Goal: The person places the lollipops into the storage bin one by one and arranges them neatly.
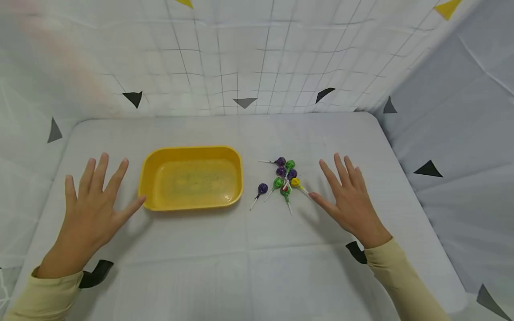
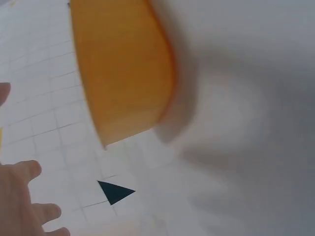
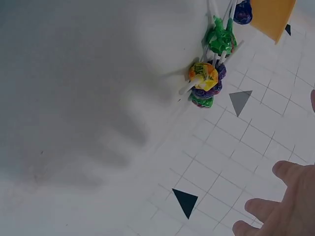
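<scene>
My left hand (image 1: 93, 207) is spread wide above the table, its thumb tip overlapping the near-left corner of a yellow plastic tray (image 1: 148, 187) in the head view. Straight, parted fingers also show on my right hand (image 1: 351, 203), just right of a loose cluster of lollipops. Nothing is in either hand. Purple-wrapped lollipops, one of them a purple lollipop (image 1: 263, 189) nearest the tray, lie among green ones such as a green lollipop (image 1: 278, 183). A yellow lollipop (image 1: 295, 183) points its stick toward my right thumb. In the right wrist view the cluster's yellow wrapper (image 3: 203, 74) faces the camera.
The white-covered table (image 1: 249, 267) has rounded far corners. Behind it hangs a white sheet (image 1: 241, 53) with a grid and dark triangles, and more pale cloth (image 1: 453, 111) borders the right side. Dark wrist straps, including the left strap (image 1: 96, 274), sit at both cuffs.
</scene>
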Action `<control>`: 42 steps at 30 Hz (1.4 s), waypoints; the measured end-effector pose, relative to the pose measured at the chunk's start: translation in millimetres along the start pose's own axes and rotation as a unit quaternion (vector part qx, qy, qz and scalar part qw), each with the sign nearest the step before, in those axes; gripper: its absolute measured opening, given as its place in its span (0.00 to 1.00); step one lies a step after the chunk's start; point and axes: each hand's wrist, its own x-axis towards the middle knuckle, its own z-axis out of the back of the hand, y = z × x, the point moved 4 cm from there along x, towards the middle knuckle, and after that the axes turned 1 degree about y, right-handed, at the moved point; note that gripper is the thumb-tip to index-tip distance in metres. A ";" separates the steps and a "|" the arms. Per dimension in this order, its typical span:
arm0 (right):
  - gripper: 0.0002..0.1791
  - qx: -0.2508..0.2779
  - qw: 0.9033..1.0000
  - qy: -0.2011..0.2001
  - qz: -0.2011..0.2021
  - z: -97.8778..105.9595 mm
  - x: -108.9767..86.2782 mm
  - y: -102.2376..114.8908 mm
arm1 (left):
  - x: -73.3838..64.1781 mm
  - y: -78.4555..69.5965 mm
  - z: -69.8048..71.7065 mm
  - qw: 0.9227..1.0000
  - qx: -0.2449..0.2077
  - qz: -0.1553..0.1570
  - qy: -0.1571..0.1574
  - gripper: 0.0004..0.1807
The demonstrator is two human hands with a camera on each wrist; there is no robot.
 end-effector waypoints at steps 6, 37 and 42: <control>0.44 0.103 0.994 0.006 -0.023 -2.1 6.3 11.3 | 10.0 -1.3 6.8 0.990 -0.140 0.012 -0.003 0.44; 0.15 0.093 0.990 0.101 0.015 -72.5 72.2 92.9 | 15.8 14.6 -95.2 0.822 -0.545 0.164 -0.004 0.30; 0.14 0.095 0.990 0.102 0.021 -72.2 75.2 97.2 | 18.4 15.9 -90.9 0.829 -0.538 0.157 -0.006 0.29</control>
